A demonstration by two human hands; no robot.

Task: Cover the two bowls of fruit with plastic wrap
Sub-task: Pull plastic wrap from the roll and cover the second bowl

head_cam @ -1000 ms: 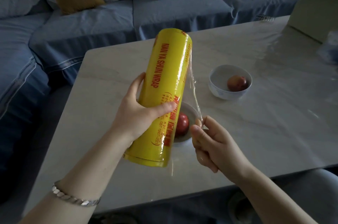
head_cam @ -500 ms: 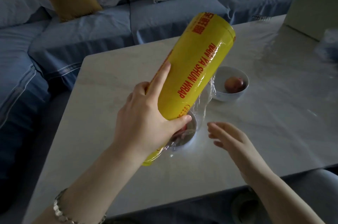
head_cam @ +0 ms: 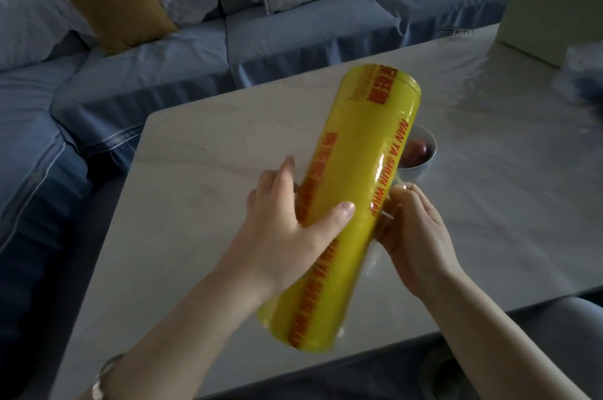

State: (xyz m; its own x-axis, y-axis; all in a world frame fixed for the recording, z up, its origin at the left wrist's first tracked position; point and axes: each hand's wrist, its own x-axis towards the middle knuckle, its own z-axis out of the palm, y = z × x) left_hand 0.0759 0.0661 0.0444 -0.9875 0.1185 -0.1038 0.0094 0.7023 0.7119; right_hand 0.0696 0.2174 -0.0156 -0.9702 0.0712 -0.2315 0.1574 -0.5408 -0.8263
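A big yellow roll of plastic wrap (head_cam: 352,190) with red lettering is held tilted above the marble table (head_cam: 202,236). My left hand (head_cam: 287,230) grips its middle, thumb across the front. My right hand (head_cam: 414,233) is at the roll's right side, fingers curled against the loose clear film there. A white bowl (head_cam: 424,158) holding a reddish fruit (head_cam: 416,151) peeks out from behind the roll. The second bowl is hidden behind the roll and my hands.
A blue sofa (head_cam: 293,30) with a mustard cushion (head_cam: 114,1) and pale pillows runs along the table's far and left sides. A pale box (head_cam: 548,14) stands at the table's far right corner, with a crinkled bag (head_cam: 584,70) beside it.
The roll has swung lower and nearer, hiding the near bowl. My right hand, open half a second ago, has come up to the roll's right side and taken the film.
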